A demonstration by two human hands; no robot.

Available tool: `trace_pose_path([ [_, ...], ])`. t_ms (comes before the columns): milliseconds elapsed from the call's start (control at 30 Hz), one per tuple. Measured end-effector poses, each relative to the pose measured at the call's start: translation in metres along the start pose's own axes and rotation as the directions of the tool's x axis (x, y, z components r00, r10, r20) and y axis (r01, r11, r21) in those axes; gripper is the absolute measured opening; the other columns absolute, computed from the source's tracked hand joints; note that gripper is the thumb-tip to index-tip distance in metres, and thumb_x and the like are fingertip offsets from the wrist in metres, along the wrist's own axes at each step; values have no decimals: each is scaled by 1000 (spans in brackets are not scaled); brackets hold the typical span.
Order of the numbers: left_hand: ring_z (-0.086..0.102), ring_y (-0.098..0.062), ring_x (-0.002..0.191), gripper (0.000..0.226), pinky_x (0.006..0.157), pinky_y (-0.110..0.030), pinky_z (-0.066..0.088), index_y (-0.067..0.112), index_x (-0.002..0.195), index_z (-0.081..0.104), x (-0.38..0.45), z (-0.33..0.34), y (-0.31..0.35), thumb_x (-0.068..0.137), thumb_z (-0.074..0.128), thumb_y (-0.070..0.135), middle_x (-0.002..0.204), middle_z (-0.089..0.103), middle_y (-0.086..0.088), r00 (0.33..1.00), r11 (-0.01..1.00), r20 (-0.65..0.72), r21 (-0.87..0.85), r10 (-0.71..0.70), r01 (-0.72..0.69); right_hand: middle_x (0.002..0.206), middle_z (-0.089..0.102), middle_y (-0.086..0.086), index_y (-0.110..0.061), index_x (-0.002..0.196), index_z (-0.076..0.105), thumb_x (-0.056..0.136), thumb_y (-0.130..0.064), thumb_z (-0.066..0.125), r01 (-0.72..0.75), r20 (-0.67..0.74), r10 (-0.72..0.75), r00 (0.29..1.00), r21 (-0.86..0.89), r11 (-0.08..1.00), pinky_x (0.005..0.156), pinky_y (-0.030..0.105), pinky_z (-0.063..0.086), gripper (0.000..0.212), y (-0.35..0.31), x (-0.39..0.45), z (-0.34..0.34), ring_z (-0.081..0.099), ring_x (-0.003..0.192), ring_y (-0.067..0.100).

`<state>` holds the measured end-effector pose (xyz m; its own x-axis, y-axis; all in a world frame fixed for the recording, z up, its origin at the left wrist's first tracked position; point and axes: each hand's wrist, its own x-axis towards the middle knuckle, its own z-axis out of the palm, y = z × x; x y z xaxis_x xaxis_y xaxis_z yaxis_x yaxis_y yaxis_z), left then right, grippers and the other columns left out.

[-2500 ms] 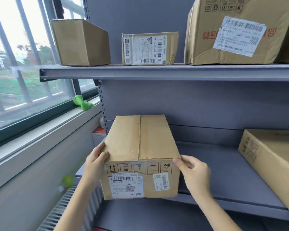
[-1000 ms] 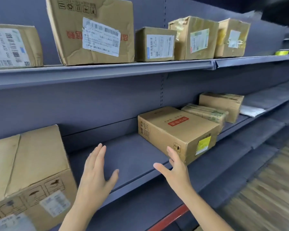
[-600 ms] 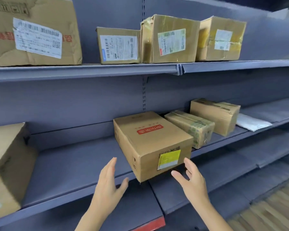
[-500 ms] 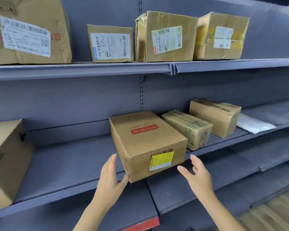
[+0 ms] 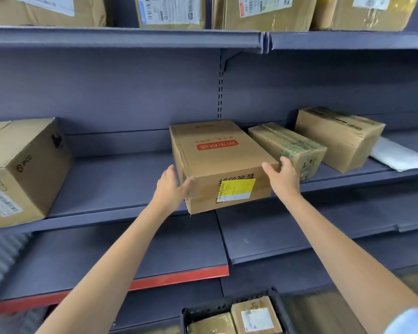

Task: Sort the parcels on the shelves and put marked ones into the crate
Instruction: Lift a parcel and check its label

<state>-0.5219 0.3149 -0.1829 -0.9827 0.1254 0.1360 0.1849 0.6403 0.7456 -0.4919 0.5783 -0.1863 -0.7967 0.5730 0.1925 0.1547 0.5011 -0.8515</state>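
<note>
both hands, left hand and right hand, grasp the box by its sides on the shelf

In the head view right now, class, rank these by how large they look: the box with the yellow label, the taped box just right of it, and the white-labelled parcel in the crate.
1. Box with the yellow label, held by the left hand and right hand.
2. Taped box.
3. White-labelled parcel in the black crate. It is cut off by the frame edge, so its rank is unsure.

no print on the parcel is readable.
</note>
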Motion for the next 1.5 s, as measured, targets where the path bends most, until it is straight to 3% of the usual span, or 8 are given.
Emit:
trace_pose_path([
  [200, 47, -17, 94, 39, 75, -27, 35, 15, 124, 43, 5, 13, -3, 94, 37, 39, 125, 55, -9, 995, 980, 57, -176, -79, 88, 136, 48, 11, -8, 137, 37, 84, -41, 59, -127, 134, 112, 985, 112, 986, 101, 43, 41, 66, -5, 10, 7, 47, 120, 28],
  [567, 53, -17, 89, 37, 56, -19, 38, 19, 119, 49, -3, -39, -49, 91, 44, 43, 107, 57, 0, 966, 914, -188, -395, -180, 94, 130, 56, 4, -14, 134, 45, 84, -28, 62, 93, 33, -101, 994, 189, 978, 102, 46, 40, 54, -50, -55, 46, 48, 122, 23],
  [800, 56, -21, 99, 18, 90, -41, 45, 19, 98, 59, -48, -54, -89, 95, 46, 31, 106, 62, -4, 936, 607, -176, -793, -305, 48, 127, 59, 2, -14, 132, 48, 83, -23, 66, 458, -97, -448, 889, 146, 877, 95, 23, 40, 53, -124, -99, 55, 55, 113, 14],
  [1000, 57, -15, 105, 22, 84, -28, 45, 20, 105, 58, -72, -52, -100, 96, 42, 31, 111, 63, -1, 917, 435, -105, -897, -385, 80, 131, 55, 7, -8, 129, 51, 80, -17, 69, 618, -90, -612, 786, 67, 784, 100, 29, 40, 53, -146, -123, 67, 51, 122, 21],
  [1133, 45, -16, 118, 45, 98, -31, 34, 20, 138, 37, -78, -64, -105, 95, 44, 33, 134, 48, 0, 849, 760, -313, -632, -425, 148, 128, 57, 14, 0, 125, 53, 75, -9, 72, 733, -67, -731, 679, 5, 681, 99, 39, 41, 54, -153, -136, 73, 52, 121, 30],
  [1233, 38, -15, 128, 60, 106, -34, 30, 21, 143, 29, -75, -84, -87, 89, 56, 18, 144, 39, 2, 885, 952, -448, -306, -125, -21, 125, 58, 18, 3, 121, 55, 71, -4, 75, 784, -63, -784, 618, -35, 620, 96, 44, 42, 54, -158, -140, 81, 54, 117, 34],
  [1367, 24, -23, 139, 84, 116, -42, 9, 6, 141, 29, -57, -92, -51, 74, 76, 25, 144, 36, -5, 882, 952, -364, 177, 300, -251, 129, 57, 10, -3, 122, 57, 76, -3, 70, 745, 8, -748, 664, 84, 662, 98, 38, 47, 48, -169, -134, 83, 54, 120, 24],
  [1500, 31, -37, 134, 118, 106, -57, 31, -2, 141, 20, -50, -84, -36, 52, 87, 35, 143, 32, -22, 810, 859, -334, 364, 482, -361, 127, 59, 1, -9, 120, 60, 77, -4, 69, 689, 41, -709, 704, 200, 696, 99, 10, 35, 44, -174, -129, 83, 54, 117, 9],
])
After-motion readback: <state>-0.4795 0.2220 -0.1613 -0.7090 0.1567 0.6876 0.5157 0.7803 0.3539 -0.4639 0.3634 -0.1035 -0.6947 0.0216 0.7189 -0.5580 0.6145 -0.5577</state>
